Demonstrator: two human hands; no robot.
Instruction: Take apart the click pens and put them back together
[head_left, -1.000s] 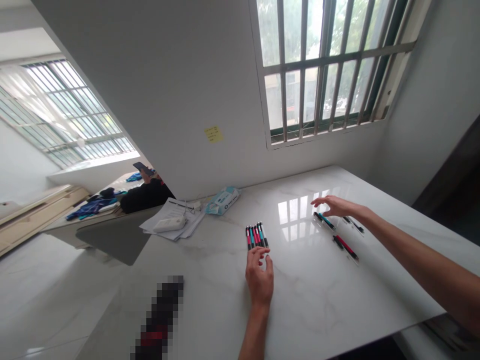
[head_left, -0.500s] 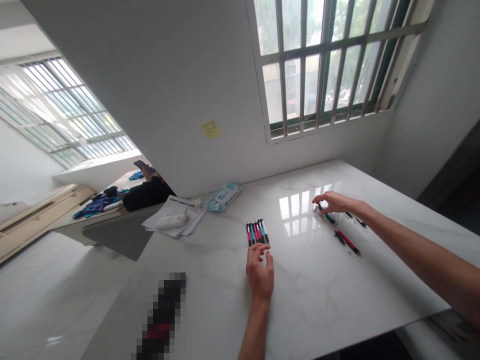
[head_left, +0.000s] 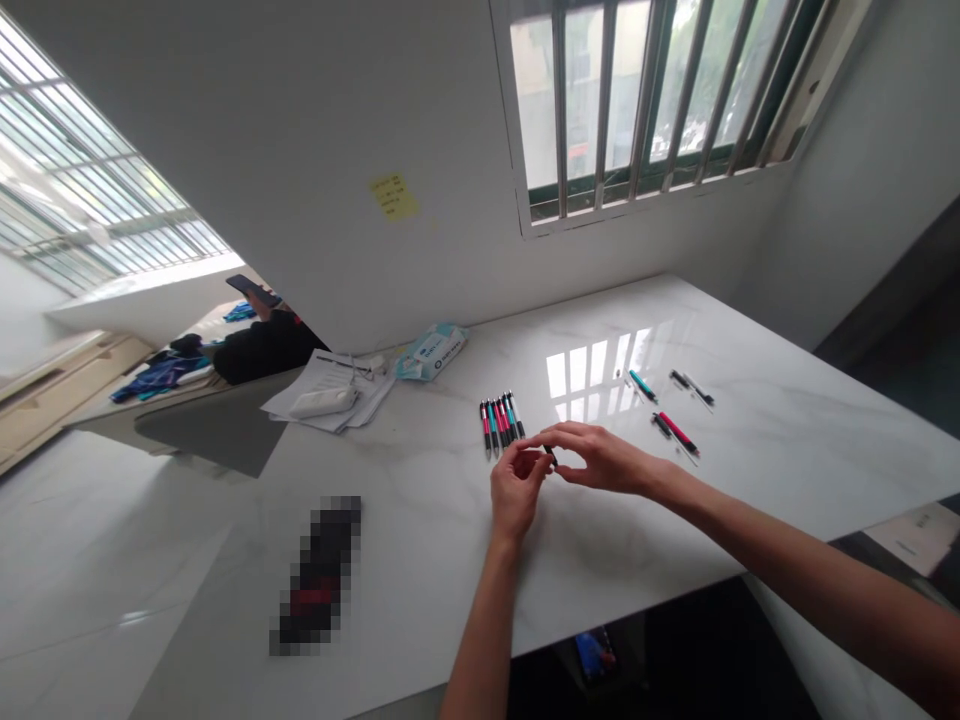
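My right hand [head_left: 596,457] pinches a small black pen part [head_left: 550,456] between thumb and fingers. My left hand [head_left: 517,490] meets it there, its thumb and curled fingers closed at the part's other side; the fingers hide much of it. Just beyond my hands, a row of several assembled pens [head_left: 498,420] in red, teal and white lies side by side, tips towards me. Farther right lie loose pen parts: a teal barrel [head_left: 642,385], a red barrel [head_left: 677,432] with a black grip and thin refill beside it, and a black and white set [head_left: 693,387].
The white marbled table [head_left: 615,560] stands against a wall with a barred window. A blue wipes pack [head_left: 433,351] and papers [head_left: 330,392] with a white object on them lie back left. A blurred dark item [head_left: 319,575] is front left. Another person's hand holds a phone [head_left: 253,290] at far left.
My right hand has come left from the loose parts to my left hand, bringing the black pen part. My left hand's fingers have closed in. The view has tilted down.
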